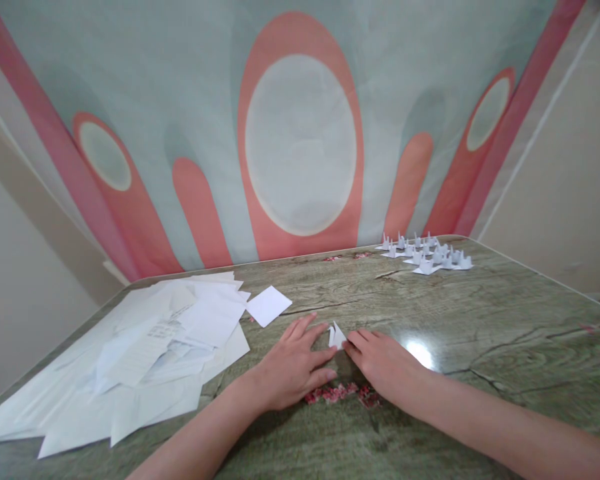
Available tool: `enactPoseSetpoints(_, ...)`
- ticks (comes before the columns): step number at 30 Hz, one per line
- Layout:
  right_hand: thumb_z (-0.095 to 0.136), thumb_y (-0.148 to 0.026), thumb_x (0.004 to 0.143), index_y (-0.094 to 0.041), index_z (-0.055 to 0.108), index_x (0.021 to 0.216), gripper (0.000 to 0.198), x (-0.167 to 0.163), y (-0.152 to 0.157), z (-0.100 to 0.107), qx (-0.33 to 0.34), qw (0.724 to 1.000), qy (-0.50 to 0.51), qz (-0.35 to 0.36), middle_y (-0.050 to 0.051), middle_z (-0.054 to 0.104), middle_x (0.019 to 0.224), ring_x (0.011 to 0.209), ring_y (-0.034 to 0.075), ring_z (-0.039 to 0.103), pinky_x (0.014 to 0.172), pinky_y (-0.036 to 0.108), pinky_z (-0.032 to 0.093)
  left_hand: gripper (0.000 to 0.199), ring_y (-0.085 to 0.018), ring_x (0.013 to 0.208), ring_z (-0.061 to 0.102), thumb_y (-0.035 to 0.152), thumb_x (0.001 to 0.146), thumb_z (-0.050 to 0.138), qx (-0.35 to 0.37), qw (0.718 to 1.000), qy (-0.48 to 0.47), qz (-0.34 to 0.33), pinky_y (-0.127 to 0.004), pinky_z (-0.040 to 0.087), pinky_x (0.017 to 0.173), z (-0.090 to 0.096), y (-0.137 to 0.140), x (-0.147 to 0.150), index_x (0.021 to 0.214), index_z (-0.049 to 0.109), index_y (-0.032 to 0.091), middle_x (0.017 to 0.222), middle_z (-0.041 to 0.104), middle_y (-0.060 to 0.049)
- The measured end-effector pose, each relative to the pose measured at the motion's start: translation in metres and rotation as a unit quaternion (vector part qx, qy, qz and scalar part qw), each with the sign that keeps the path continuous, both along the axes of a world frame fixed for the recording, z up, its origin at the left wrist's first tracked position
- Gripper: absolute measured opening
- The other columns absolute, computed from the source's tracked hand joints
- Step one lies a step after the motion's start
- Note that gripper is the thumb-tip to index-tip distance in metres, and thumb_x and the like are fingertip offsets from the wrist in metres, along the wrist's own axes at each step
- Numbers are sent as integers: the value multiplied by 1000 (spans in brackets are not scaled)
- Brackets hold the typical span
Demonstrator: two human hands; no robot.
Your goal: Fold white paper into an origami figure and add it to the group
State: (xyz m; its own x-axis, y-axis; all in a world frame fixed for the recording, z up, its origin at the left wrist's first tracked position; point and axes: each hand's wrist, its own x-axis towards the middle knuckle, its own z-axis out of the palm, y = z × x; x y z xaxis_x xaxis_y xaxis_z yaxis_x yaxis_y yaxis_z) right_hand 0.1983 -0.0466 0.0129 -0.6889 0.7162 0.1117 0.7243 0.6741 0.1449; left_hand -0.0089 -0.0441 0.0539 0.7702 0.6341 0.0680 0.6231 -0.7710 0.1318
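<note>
A small white origami crane, with pointed tips upward, stands on the wood-patterned table between my hands. My left hand rests to its left, fingers spread, with a fingertip close to the crane's lower left side; whether it touches I cannot tell. From the right, my right hand has its fingers closed at the crane's lower right edge, and the fingertips partly hide that edge. Beyond my left hand lies a flat white paper square.
A wide, loose pile of white paper sheets, some with writing, covers the table's left side. Several white origami cranes stand grouped at the back right. Behind the table hangs a patterned backdrop.
</note>
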Motion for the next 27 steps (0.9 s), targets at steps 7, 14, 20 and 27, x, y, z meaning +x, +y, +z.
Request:
enactPoseSetpoints(7, 49, -7, 81, -14, 63, 99, 25, 3, 0, 1, -19, 998, 55, -12, 9, 60, 92, 86, 23, 54, 72, 35, 42, 35, -28, 131, 21, 41, 89, 42, 9, 1000, -2, -6, -47, 22, 106, 2, -1, 2, 118, 54, 26, 131, 44, -6)
enactPoseSetpoints(14, 45, -6, 82, -19, 63, 99, 28, 6, 5, -8, -6, 981, 188, -42, 6, 60, 94, 87, 19, 53, 78, 33, 39, 27, -27, 127, 29, 36, 86, 49, 46, 999, -21, -18, -45, 23, 106, -6, 3, 4, 107, 60, 24, 124, 49, -6)
enactPoseSetpoints(20, 45, -5, 80, -19, 61, 104, 32, 6, 10, -11, -26, 978, 206, -34, 7, 58, 99, 93, 21, 50, 82, 35, 38, 24, -26, 126, 30, 32, 86, 50, 57, 997, -43, -23, -45, 26, 104, -14, 5, 4, 104, 60, 22, 120, 51, -7)
enactPoseSetpoints(27, 47, -23, 86, -22, 60, 104, 22, 6, 17, -16, -54, 949, 298, -86, 5, 59, 97, 91, 20, 51, 81, 36, 39, 24, -26, 122, 34, 28, 88, 45, 58, 996, -69, -26, -44, 30, 102, -28, 7, 5, 105, 60, 19, 114, 55, -7)
